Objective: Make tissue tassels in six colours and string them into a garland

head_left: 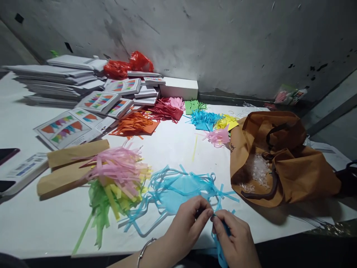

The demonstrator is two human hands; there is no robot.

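Observation:
My left hand (188, 223), with a bracelet at the wrist, is closed in a pinch at the front of the table. Its fingertips meet those of my right hand (235, 236), which is closed on a blue paper fringe (220, 249) hanging below the fingers. What lies right between the fingertips is too small to make out. Just behind both hands, a blue fringed tissue sheet (174, 195) is spread flat with its strips tangled around it. Left of that lie pink fringes (119, 163) over yellow and green fringes (99, 208).
A brown fabric bag (304, 178) holding small clear plastic pieces (259, 169) sits at the right. Orange fringes (135, 124) and other coloured bundles line the back. Printed boxes (100, 101), stacked white sheets (55, 80) and brown paper rolls (63, 180) are at the left.

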